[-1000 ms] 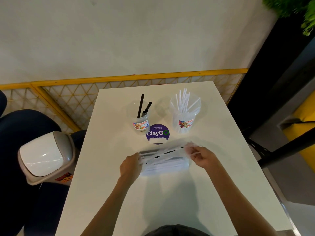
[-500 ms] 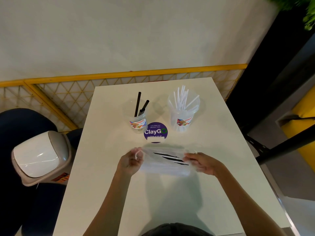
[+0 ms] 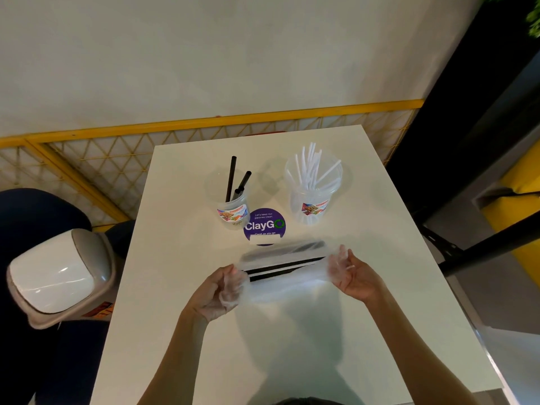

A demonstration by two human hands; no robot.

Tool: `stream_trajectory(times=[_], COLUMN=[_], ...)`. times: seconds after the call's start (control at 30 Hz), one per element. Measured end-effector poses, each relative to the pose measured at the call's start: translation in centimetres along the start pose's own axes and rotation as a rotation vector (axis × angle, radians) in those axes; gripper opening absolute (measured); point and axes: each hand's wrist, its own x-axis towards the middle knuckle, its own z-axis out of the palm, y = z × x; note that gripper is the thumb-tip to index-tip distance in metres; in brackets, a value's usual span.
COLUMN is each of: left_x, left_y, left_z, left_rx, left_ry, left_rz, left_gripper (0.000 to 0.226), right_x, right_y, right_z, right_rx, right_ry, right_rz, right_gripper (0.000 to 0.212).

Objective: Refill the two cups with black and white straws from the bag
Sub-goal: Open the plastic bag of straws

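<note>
At the far left, off the desk [image 3: 181, 331], a bin with a white swing lid [image 3: 55, 276] stands close against the desk's left edge. The left hand [image 3: 220, 290] is closed on the left end of the bag [image 3: 285, 271], its fingers bunching the clear film. The bag is thin, see-through plastic pulled out flat and wide between both hands, held just above the desk's middle; black straws [image 3: 285, 268] lie lengthwise inside it, and any white ones there are too faint to tell. Beyond the left hand, the smaller clear cup [image 3: 233, 210] stands upright with a few black straws leaning in it and a colourful label on its wall. Just to its right a round purple "ClayGO" sticker [image 3: 264, 226] lies flat on the desk, its near edge covered by the bag. Further right stands the taller clear cup [image 3: 312, 194], holding a loose fan of white straws. The right hand [image 3: 352, 274] grips the bag's right end, fingers curled into the film. The desk's near half is bare white surface, and its right edge drops off to a dark gap.
</note>
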Motion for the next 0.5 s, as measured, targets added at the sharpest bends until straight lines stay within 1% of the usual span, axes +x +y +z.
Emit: stream_trajectory(times=[0.03,0.07,0.13,0.17,0.2,0.23,0.27,0.37,0.43,0.47,0.5], left_x=[0.3,0.5,0.8,1.0,1.1,1.2,1.3,1.3,1.1,0.8,0.7], left_y=[-0.1,-0.2,-0.1,-0.1,-0.1,-0.2,-0.3,-0.4,-0.3,-0.3,-0.2], left_z=[-0.3,-0.4,-0.1,-0.1,0.2,0.4,0.7,1.7,2.2,2.4,2.4], left_rx=[-0.044,-0.121,-0.267,-0.306,-0.318,-0.32,-0.319,-0.302,-0.256,-0.236,-0.232], left_ry=[0.016,0.014,0.018,0.033,0.035,0.048,0.095,0.266,0.323,0.328,0.333], left_rz=[0.03,0.048,0.098,0.126,0.139,0.147,0.143,0.104,0.118,0.131,0.141], left_gripper=[0.039,0.039,0.04,0.045,0.048,0.049,0.047,0.045,0.048,0.053,0.06], right_x=[0.5,0.8,1.2,1.3,1.3,1.1,1.1,0.8,0.5,0.4,0.1], right_y=[-0.1,0.0,0.0,0.1,0.2,0.3,0.5,1.3,1.5,1.5,1.3], right_z=[-0.1,0.0,0.4,0.6,0.6,0.7,0.5,0.6,0.9,1.2,1.5], right_rx=[-0.045,-0.084,-0.167,-0.202,-0.242,-0.281,-0.297,-0.349,-0.411,-0.461,-0.519], right_ry=[0.054,0.119,0.165,0.14,0.116,0.098,0.101,0.132,0.171,0.182,0.188], right_rz=[-0.033,-0.065,-0.063,-0.053,-0.048,-0.034,-0.026,-0.026,-0.045,-0.058,-0.065], right_gripper=[0.034,0.019,0.018,0.016,0.036,0.05,0.054,0.055,0.037,0.034,0.036])
